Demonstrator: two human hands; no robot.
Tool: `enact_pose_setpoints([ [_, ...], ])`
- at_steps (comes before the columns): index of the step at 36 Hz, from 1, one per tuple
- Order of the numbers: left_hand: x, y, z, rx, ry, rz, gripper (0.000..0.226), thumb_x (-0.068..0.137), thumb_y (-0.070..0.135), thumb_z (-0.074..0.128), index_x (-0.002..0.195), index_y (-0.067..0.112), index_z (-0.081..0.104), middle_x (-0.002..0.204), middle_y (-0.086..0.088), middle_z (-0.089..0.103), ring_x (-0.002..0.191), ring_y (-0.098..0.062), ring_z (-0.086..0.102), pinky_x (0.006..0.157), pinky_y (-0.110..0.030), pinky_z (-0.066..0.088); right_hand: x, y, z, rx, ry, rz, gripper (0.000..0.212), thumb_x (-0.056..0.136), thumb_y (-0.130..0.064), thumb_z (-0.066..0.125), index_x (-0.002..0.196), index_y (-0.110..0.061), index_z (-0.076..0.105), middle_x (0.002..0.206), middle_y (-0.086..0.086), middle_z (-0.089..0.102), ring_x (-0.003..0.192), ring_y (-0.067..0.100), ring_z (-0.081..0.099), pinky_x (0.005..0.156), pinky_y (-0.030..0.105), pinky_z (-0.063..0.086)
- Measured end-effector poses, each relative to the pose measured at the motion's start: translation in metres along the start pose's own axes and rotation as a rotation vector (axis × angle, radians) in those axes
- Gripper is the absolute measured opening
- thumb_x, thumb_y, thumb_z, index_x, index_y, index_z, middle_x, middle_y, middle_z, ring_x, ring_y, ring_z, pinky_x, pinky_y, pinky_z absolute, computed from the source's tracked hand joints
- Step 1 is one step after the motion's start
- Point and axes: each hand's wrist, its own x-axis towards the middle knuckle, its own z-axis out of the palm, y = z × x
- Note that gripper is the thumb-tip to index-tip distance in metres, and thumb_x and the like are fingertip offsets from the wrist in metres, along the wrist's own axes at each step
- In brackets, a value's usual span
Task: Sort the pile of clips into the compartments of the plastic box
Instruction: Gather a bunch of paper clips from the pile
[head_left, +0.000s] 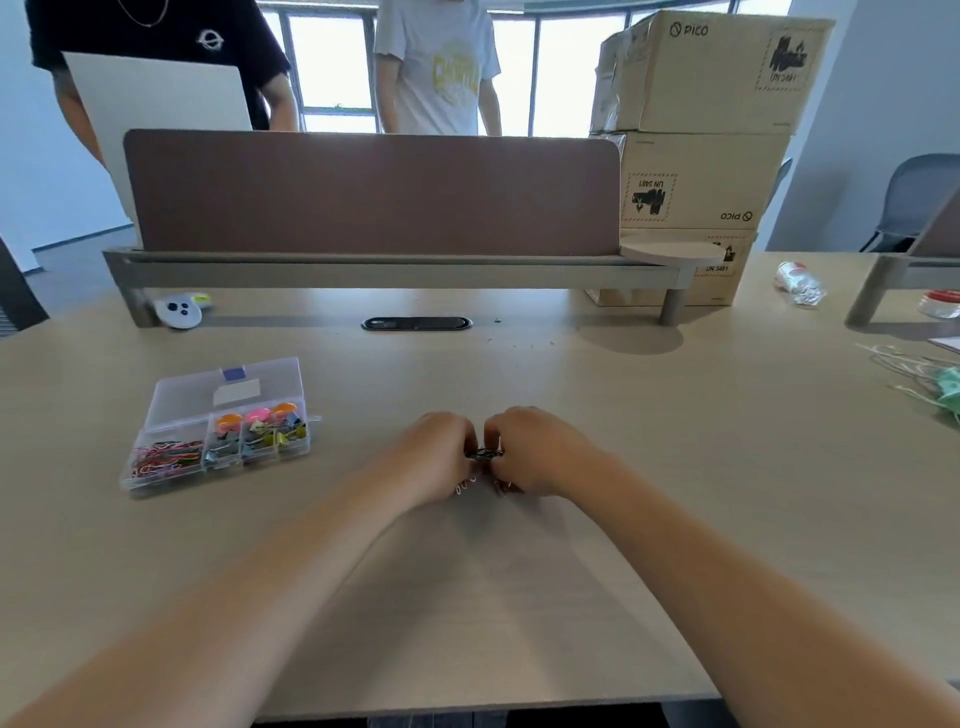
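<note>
Nearest me, my left hand (436, 453) and right hand (532, 449) both curl around a clump of dark clips (484, 454) on the surface (519, 597), likely gathering them (wire loops poke out below). Farther left, the plastic box (176, 400) lies open, its compartments reachable.

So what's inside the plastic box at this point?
The plastic box holds coloured paper clips in its left compartment and mixed binder clips in the three narrower ones, with orange and pink items behind. What lies beneath them is covered.

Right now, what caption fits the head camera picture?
Left hand and right hand bunch clips near the open plastic box.
</note>
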Motion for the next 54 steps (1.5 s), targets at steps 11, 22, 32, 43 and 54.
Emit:
enact_pose_setpoints([
  [11, 0.003, -0.006, 0.001, 0.003, 0.082, 0.067, 0.007, 0.084, 0.025, 0.066, 0.086, 0.024, 0.073, 0.085, -0.002, 0.069, 0.085, -0.021, 0.062, 0.071, -0.031, 0.050, 0.000, 0.003, 0.000, 0.016, 0.053, -0.020, 0.016, 0.086, -0.013, 0.054, 0.095, -0.013, 0.067, 0.100, 0.009, 0.065, 0.095, 0.027, 0.060, 0.068, 0.029, 0.040],
  [22, 0.004, -0.009, -0.009, -0.049, 0.116, 0.057, 0.010, 0.083, 0.025, 0.068, 0.089, 0.021, 0.074, 0.085, 0.002, 0.071, 0.081, -0.017, 0.062, 0.068, -0.026, 0.045, 0.003, 0.010, -0.002, 0.075, 0.105, -0.004, 0.012, 0.091, -0.017, 0.060, 0.097, -0.015, 0.070, 0.105, 0.004, 0.067, 0.098, 0.022, 0.060, 0.072, 0.024, 0.037],
  [32, -0.002, -0.011, -0.022, -0.171, 0.132, 0.052, 0.010, 0.087, 0.024, 0.068, 0.091, 0.016, 0.071, 0.069, 0.005, 0.065, 0.057, -0.005, 0.055, 0.064, -0.028, 0.049, 0.001, 0.008, -0.015, 0.102, 0.100, 0.033, 0.011, 0.090, -0.017, 0.063, 0.098, -0.014, 0.070, 0.098, 0.001, 0.066, 0.081, 0.016, 0.056, 0.069, 0.024, 0.038],
  [43, -0.013, -0.024, -0.042, -0.296, 0.149, -0.010, 0.008, 0.087, 0.026, 0.068, 0.084, 0.018, 0.070, 0.062, -0.001, 0.069, 0.055, -0.019, 0.067, 0.059, -0.031, 0.054, -0.003, -0.008, -0.029, 0.148, 0.107, 0.059, 0.004, 0.091, -0.021, 0.063, 0.093, -0.019, 0.067, 0.082, -0.006, 0.061, 0.085, 0.017, 0.064, 0.070, 0.027, 0.046],
  [54, -0.038, -0.074, -0.086, -0.383, 0.267, -0.088, 0.010, 0.089, 0.027, 0.066, 0.091, 0.018, 0.071, 0.065, 0.002, 0.067, 0.057, -0.016, 0.066, 0.052, -0.020, 0.048, 0.024, -0.073, -0.042, 0.179, 0.101, -0.037, 0.006, 0.093, -0.022, 0.062, 0.091, -0.021, 0.068, 0.076, -0.008, 0.064, 0.068, 0.011, 0.062, 0.060, 0.024, 0.048],
])
